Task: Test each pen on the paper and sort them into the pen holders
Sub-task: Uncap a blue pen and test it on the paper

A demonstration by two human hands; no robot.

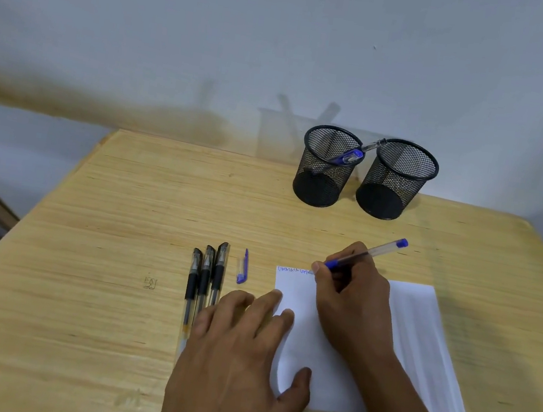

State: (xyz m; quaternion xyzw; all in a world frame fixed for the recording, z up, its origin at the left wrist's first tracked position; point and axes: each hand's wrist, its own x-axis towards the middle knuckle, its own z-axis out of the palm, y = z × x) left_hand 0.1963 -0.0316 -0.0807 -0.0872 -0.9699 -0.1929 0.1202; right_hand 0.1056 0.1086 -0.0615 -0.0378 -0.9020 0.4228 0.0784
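Head view, pen in use: blue pen [365,254] pinched in right hand [351,296], tip on paper [418,336], barrel slanting up-right toward the pen holders [396,180].
Left hand [244,351]: flat, fingers spread, pressing paper's near-left edge.
Cap [243,267]: just beyond left fingertips.
Black pens [203,283]: three, lengthwise, beside left hand, nearer it.

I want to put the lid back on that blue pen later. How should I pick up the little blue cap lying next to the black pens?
Pinch the blue cap across its narrow sides near the middle, coming straight down from above. It lies flat on the table, with bare table between it and the black pens on its left and the paper on its right, so fingertips fit either side.
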